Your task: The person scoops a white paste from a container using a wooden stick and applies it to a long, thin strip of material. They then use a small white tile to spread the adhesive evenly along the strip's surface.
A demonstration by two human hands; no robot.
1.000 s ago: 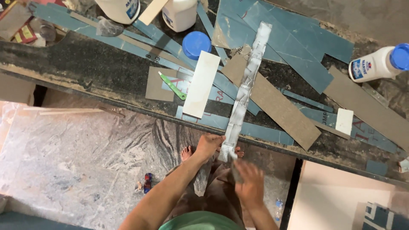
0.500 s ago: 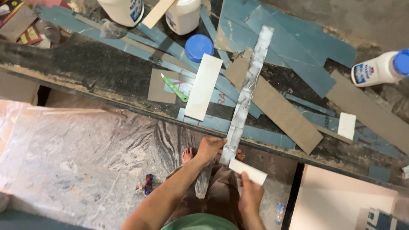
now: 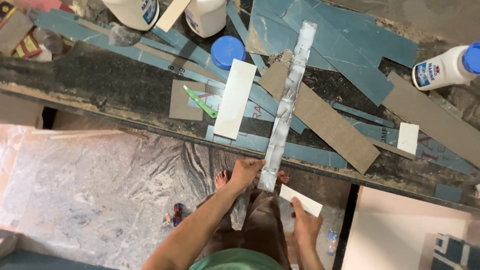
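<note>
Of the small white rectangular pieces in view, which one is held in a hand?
The white piece in the right hand, below the bench edge. The larger white strip and the small white piece both lie on the bench, untouched.

1. The light is soft and even daylight, with no hard shadows.
2. The upper right bottle (image 3: 445, 67) looks slightly overexposed.
3. The picture is a little soft everywhere, and more blurred at the lower edge.

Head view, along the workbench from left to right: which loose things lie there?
Green-handled cutter → blue lid → white rectangular strip → long glue-smeared strip, its near end held by the left hand → small white piece → white bottle with blue cap.
</note>
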